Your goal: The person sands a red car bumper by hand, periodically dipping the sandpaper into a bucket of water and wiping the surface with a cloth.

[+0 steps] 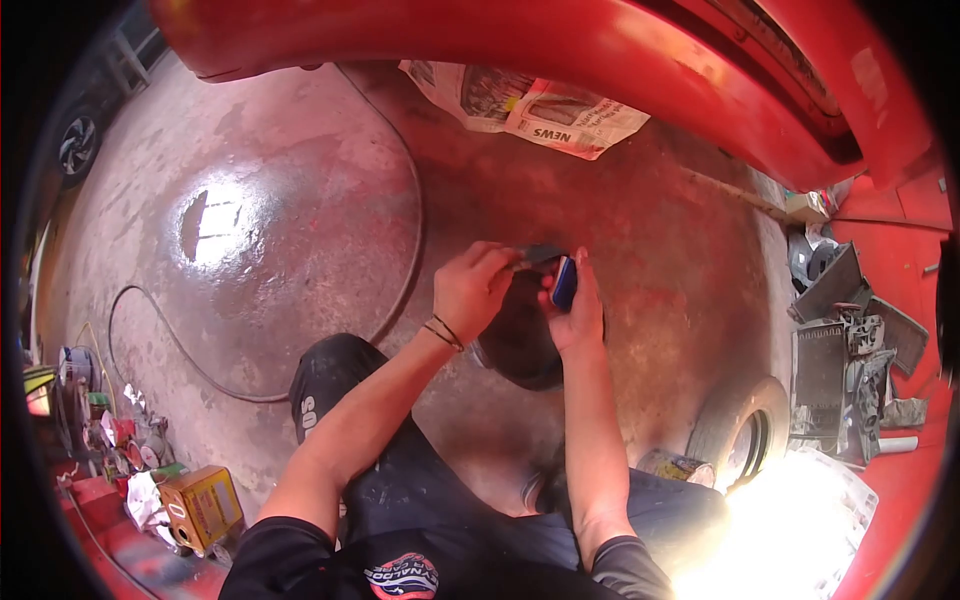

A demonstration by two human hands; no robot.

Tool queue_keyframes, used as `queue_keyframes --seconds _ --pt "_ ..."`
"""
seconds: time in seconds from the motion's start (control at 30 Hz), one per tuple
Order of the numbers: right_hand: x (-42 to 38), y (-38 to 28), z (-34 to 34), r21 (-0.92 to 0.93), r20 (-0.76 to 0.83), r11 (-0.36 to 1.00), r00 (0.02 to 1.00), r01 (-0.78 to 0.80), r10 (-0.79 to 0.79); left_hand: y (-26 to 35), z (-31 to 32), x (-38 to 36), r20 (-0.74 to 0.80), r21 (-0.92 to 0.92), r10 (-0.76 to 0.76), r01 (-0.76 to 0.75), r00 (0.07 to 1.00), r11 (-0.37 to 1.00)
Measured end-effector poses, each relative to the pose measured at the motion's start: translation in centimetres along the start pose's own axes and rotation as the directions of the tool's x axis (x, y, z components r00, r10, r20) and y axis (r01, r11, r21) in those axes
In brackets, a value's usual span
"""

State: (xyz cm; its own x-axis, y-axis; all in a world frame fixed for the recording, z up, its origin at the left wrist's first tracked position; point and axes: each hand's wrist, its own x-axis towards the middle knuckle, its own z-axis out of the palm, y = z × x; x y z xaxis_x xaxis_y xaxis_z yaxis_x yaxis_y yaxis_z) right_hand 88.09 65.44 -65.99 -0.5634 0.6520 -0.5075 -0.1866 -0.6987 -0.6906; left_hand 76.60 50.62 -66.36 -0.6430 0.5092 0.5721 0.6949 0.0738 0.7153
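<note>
My left hand, with cords round the wrist, pinches a small dark grey sheet that looks like sandpaper. In my right hand is a small blue block with a pale edge, gripped between thumb and fingers. The sheet's far end comes close to the top of the block. Below both hands stands a dark round bucket on the floor, partly covered by my right hand and forearm.
A red car body panel hangs across the top, with newspaper under it. A hose curves over the wet concrete floor. To the right are a tyre and car parts; a yellow can stands lower left.
</note>
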Motion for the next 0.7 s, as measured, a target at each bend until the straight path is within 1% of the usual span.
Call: queue_keyframes --seconds 0.03,0.07,0.1,0.17,0.2,0.27,0.3,0.37,0.4,0.43,0.47,0.5,0.57,0.6,0.67,0.7 --pt "0.1 0.1 -0.5 -0.021 0.003 1.0 1.0 -0.007 0.007 0.1 -0.2 0.0 0.077 -0.137 -0.264 0.273 0.961 0.952" --pt "0.2 0.2 -0.9 -0.041 0.005 0.999 1.0 -0.013 0.013 0.1 -0.4 0.1 0.186 -0.245 -0.493 0.526 0.85 0.814" --pt "0.1 0.1 -0.8 -0.073 0.029 0.997 1.0 -0.006 0.008 0.5 -0.9 0.5 0.316 -0.314 -0.665 0.736 0.677 0.6" --pt "-0.1 0.2 -0.6 -0.139 0.077 0.99 0.997 0.002 0.009 1.1 -1.7 1.3 0.333 -0.335 -0.754 0.818 0.567 0.467" --pt "-0.7 0.1 0.3 -0.21 0.118 0.976 0.992 0.063 -0.039 1.3 -2.0 1.6 0.344 -0.345 -0.792 0.853 0.504 0.392" --pt "-2.4 -0.5 2.5 -0.338 0.202 0.921 0.971 0.195 -0.131 -1.1 -1.2 0.9 0.441 -0.499 -0.703 0.804 0.558 0.325" --pt "-2.6 -0.4 2.9 -0.361 0.222 0.901 0.96 0.241 -0.167 -0.9 -1.4 1.2 0.482 -0.569 -0.649 0.774 0.589 0.279" --pt "-2.6 -0.2 3.7 -0.401 0.272 0.853 0.933 0.334 -0.238 -0.4 -2.1 1.3 0.603 -0.569 -0.526 0.785 0.6 0.245" --pt "-2.5 0.0 3.8 -0.538 0.333 0.679 0.866 0.5 -0.373 0.1 -2.7 1.6 0.655 -0.566 -0.459 0.792 0.601 0.229" --pt "-2.4 0.1 3.9 -0.638 0.416 0.453 0.773 0.623 -0.478 0.0 -2.8 1.5 0.675 -0.547 -0.431 0.798 0.599 0.252" --pt "-2.3 0.2 4.0 -0.692 0.515 0.192 0.662 0.696 -0.545 -0.2 -2.9 1.4 0.695 -0.527 -0.405 0.804 0.595 0.276" --pt "-2.3 0.1 4.1 -0.697 0.521 0.195 0.674 0.69 -0.523 -0.3 -3.0 1.5 0.714 -0.507 -0.379 0.808 0.589 0.301" --pt "-2.7 -0.1 4.0 -0.708 0.537 0.197 0.698 0.678 -0.474 1.7 -4.9 2.4 0.766 -0.424 -0.377 0.851 0.52 0.311" --pt "-2.4 -0.1 3.6 -0.718 0.551 0.161 0.695 0.677 -0.462 2.5 -5.7 2.7 0.791 -0.382 -0.376 0.869 0.483 0.315" --pt "-1.7 0.3 2.8 -0.736 0.577 0.087 0.69 0.671 -0.436 2.4 -5.9 3.1 0.826 -0.34 -0.32 0.863 0.464 0.374" --pt "-2.2 0.2 3.1 -0.749 0.58 0.07 0.703 0.659 -0.411 2.3 -6.0 3.2 0.842 -0.322 -0.291 0.856 0.454 0.404"
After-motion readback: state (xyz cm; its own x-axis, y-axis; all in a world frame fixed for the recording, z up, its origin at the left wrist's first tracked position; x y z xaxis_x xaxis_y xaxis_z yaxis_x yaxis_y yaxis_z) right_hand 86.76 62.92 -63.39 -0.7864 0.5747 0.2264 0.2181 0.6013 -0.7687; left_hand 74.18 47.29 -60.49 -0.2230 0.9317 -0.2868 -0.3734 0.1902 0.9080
